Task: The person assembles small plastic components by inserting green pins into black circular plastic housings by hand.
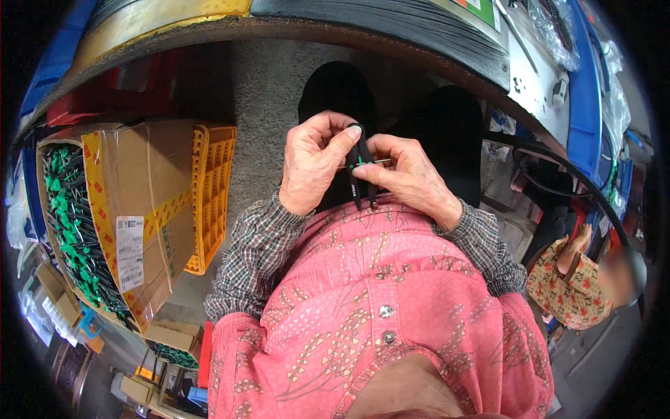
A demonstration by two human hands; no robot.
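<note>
In front of my lap, both hands work on a black two-pronged piece (354, 183) with pale lettering on one prong; its prongs point toward me. My left hand (307, 164) pinches its far end between thumb and forefinger. Closed around its middle, my right hand (415, 171) has the thumb pressed near a small green bit. A thin metal pin (383, 161) sticks out sideways by the right fingers. Whether the pin passes through the piece is hidden by the fingers.
Left of me stands an open carton (157, 167) packed with black and green parts (66, 209), beside a yellow plastic crate (211, 195). A workbench (391, 28) curves across the far side. At right are a blue bin (585, 105), a black cable (593, 188) and another person (569, 286).
</note>
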